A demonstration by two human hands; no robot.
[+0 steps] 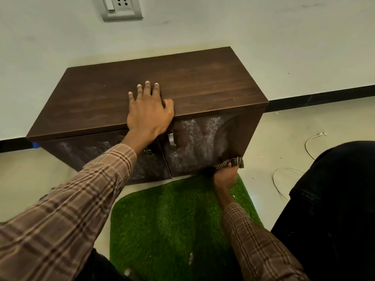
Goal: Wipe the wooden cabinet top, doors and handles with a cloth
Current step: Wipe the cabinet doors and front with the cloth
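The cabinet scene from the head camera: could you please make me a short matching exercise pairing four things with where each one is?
Things:
1. left hand
2. cloth
3. green mat
4. wall socket

Places:
A. on the floor in front of the cabinet
B. flat on the cabinet top
C. on the wall above the cabinet
D. held by the right hand at the right door's lower corner

Pairs: 1-B, 2-D, 3-A, 4-C

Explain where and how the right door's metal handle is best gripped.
Pinch the right door's handle across its narrow upright bar, coming straight at the door front from just right of the left hand. It probably stands proud of the panel, though the gap behind it is not visible.
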